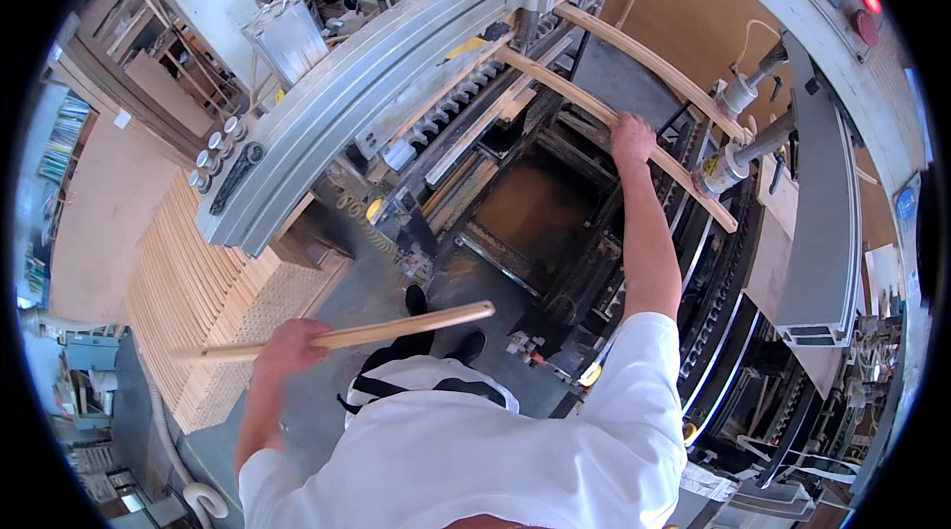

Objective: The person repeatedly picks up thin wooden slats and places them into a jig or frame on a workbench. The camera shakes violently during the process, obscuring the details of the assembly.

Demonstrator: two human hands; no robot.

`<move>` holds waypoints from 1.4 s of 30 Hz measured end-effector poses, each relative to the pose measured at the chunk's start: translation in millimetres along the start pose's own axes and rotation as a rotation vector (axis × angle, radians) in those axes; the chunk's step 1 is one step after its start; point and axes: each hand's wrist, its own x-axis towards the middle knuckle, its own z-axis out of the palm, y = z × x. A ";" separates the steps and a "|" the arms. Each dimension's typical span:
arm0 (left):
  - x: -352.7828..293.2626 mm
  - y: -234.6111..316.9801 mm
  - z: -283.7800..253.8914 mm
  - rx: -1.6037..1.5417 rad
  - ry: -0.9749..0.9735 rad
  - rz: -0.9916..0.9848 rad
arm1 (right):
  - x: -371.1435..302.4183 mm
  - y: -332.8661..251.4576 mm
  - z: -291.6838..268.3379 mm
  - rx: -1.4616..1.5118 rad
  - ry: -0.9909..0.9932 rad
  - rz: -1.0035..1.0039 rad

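My left hand [291, 348] is closed around a wooden strip [408, 324], held out at my left beside a tall stack of similar strips [188, 291]. Its far left end is blurred. My right hand [632, 141] reaches forward and grips a second wooden slat [565, 86] at about its middle. That slat spans the machine, one end near the grey metal beam [386, 63] and the other below a cylindrical clamp [721, 174]. Farther back, another slat [649, 61] lies across the machine, roughly parallel, its right end near another clamp [738, 96].
Chain conveyors [728, 301] run along the machine's right side. Between the rails sits a dusty opening [535, 212]. A control panel with a lit red lamp [871, 0] is at the upper right. A pale hose [163, 430] lies on the floor at left.
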 end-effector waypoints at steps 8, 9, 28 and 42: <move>-87.3 -81.9 0.4 -0.385 0.113 -0.416 | 5.3 -7.9 -11.8 0.007 -0.097 0.112; -98.7 -97.8 3.9 -0.423 0.128 -0.451 | 3.9 -14.3 -14.0 0.007 -0.099 0.138; -74.2 -447.2 -76.8 -0.734 0.966 -0.661 | -276.9 -279.2 -57.4 1.193 -0.280 -0.110; 92.7 -481.0 -148.8 -0.605 0.885 -0.769 | -467.8 -281.0 -104.7 0.872 -0.497 0.198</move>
